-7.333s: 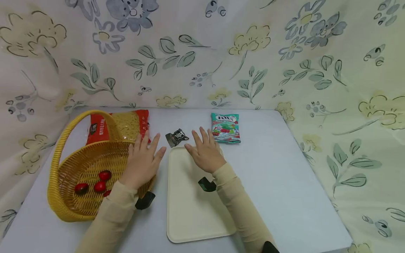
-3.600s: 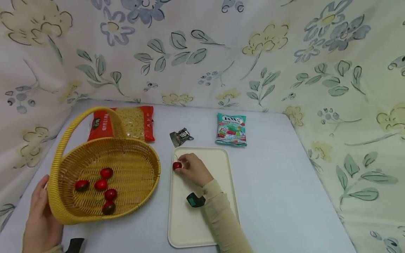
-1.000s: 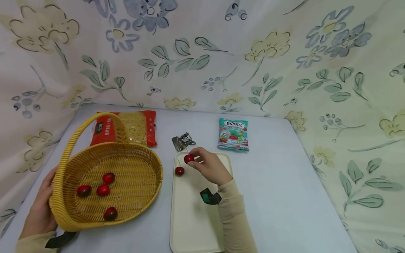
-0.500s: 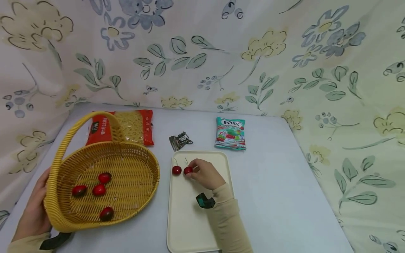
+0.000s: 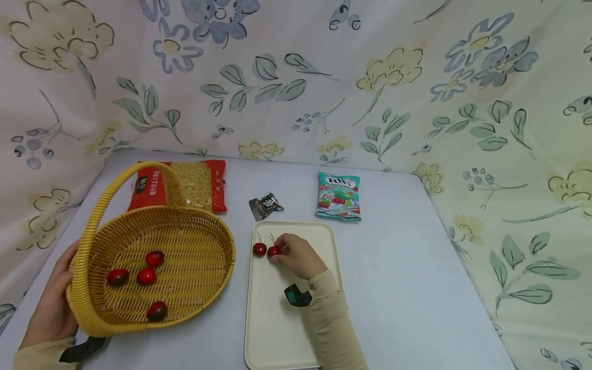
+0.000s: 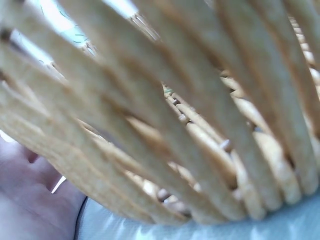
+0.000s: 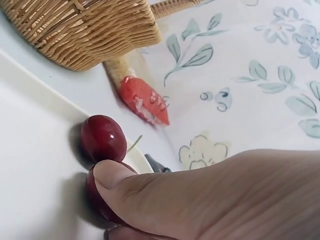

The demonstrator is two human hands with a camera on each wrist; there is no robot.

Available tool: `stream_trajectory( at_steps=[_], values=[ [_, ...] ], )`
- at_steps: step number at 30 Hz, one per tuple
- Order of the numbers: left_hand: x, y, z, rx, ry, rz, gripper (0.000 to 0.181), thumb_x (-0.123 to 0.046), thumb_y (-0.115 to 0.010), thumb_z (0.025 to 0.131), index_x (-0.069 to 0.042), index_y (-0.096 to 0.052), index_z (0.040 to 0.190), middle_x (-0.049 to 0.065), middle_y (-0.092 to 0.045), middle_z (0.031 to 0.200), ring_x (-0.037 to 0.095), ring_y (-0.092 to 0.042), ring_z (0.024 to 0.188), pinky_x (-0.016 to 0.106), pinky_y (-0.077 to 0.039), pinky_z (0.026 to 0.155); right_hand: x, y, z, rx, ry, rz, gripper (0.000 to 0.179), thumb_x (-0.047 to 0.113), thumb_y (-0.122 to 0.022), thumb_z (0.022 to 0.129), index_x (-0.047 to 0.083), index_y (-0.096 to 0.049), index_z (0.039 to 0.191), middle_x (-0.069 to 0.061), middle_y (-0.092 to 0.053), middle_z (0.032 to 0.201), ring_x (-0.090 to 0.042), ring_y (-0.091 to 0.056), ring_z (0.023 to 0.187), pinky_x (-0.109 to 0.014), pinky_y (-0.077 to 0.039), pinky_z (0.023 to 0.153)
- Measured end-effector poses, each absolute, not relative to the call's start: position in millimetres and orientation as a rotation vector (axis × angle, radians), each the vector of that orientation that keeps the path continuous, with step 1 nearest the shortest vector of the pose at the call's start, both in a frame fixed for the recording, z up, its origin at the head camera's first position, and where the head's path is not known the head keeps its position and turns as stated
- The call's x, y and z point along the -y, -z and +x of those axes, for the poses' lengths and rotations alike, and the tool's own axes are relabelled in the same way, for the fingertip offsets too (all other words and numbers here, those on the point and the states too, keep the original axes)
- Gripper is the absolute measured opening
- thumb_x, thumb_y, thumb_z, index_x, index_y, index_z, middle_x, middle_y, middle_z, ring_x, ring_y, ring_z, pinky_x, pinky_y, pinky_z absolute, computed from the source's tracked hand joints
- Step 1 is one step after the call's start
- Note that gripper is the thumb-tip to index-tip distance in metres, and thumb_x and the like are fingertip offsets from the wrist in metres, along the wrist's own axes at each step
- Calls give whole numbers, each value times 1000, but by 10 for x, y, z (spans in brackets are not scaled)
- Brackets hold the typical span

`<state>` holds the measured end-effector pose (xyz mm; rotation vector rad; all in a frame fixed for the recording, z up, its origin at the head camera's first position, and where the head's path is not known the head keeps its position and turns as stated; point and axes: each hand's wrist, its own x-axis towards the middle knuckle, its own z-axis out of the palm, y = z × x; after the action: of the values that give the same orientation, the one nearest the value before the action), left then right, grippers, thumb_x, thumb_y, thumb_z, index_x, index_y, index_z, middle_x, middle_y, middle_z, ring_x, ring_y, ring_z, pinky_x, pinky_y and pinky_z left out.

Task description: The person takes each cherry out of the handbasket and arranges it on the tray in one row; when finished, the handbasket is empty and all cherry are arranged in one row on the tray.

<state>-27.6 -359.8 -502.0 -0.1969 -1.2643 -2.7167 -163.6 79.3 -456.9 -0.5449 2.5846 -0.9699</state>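
My right hand (image 5: 299, 257) pinches a dark red cherry (image 5: 274, 252) by thumb and finger, low over the cream tray's upper left part. Another cherry (image 5: 260, 250) lies close on its left, stem up; the right wrist view has this loose cherry (image 7: 103, 138) just above the pinched cherry (image 7: 102, 200). Along the bottom runs the tray's rim (image 5: 282, 366). My left hand (image 5: 52, 311) lies against the outer left side of the yellow wicker basket (image 5: 199, 272), its fingertips hidden behind the handle. In the left wrist view the basket's weave (image 6: 165, 120) covers most of the picture.
Several cherries (image 5: 146, 276) sit inside the basket. Behind it lies a red bag of pasta (image 5: 196, 182). A small black wrapped packet (image 5: 265, 206) and a green Fox's candy bag (image 5: 339, 197) lie beyond the tray. A floral cloth (image 5: 296, 87) hangs at the back.
Both hands were spread over basket and tray at first. One cherry was set on the tray, then another was taken from the basket. My right hand has lowered it beside the first.
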Motion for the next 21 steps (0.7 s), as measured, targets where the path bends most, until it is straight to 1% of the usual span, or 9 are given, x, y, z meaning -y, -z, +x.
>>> stream_trajectory(
  at_steps=[3, 5, 9, 12, 15, 21],
  values=[
    [3590, 5022, -276, 1267, 2708, -219, 54, 3, -12, 102, -13, -17, 153, 0, -38, 141, 10, -58, 116, 23, -53, 87, -783, 4562, -1637, -2588, 956, -539, 24, 21, -72, 86, 11, -62, 105, 0, -66, 95, -13, -61, 87, -26, -51, 71],
    [3584, 5025, -278, 1275, 2698, -233, 54, 4, -12, 102, -12, -16, 153, 2, -36, 142, 10, -58, 116, 22, -53, 87, -778, 4544, -1630, -2590, 945, -524, 29, 22, -73, 86, 10, -61, 109, -2, -66, 99, -14, -61, 88, -27, -52, 71],
    [3596, 5027, -280, 1278, 2695, -193, 54, 3, -14, 102, -13, -18, 153, 0, -38, 142, 10, -58, 116, 23, -53, 87, -768, 4437, -1593, -2654, 906, -542, 42, 28, -71, 87, 6, -58, 120, -7, -64, 111, -19, -62, 92, -29, -52, 73],
    [3608, 5033, -281, 1279, 2691, -158, 54, 3, -15, 102, -14, -20, 153, -1, -39, 142, 10, -58, 115, 22, -53, 86, -732, 4289, -1552, -2721, 894, -614, 44, 32, -67, 90, 4, -57, 122, -9, -62, 117, -20, -63, 91, -28, -52, 72],
    [3597, 5037, -289, 1279, 2686, -158, 54, 3, -15, 102, -13, -20, 153, 0, -39, 141, 10, -59, 113, 22, -54, 85, -633, 4093, -1513, -2726, 935, -720, 42, 33, -64, 92, 5, -57, 123, -9, -63, 117, -17, -63, 88, -25, -51, 71],
    [3556, 5000, -287, 1228, 2713, -196, 53, 4, -13, 102, -12, -20, 152, 1, -42, 139, 11, -60, 111, 23, -54, 85, -185, 3747, -1490, -2583, 951, -1015, 32, 31, -60, 95, 10, -59, 120, -2, -64, 111, -9, -61, 91, -16, -49, 72]
  ],
)
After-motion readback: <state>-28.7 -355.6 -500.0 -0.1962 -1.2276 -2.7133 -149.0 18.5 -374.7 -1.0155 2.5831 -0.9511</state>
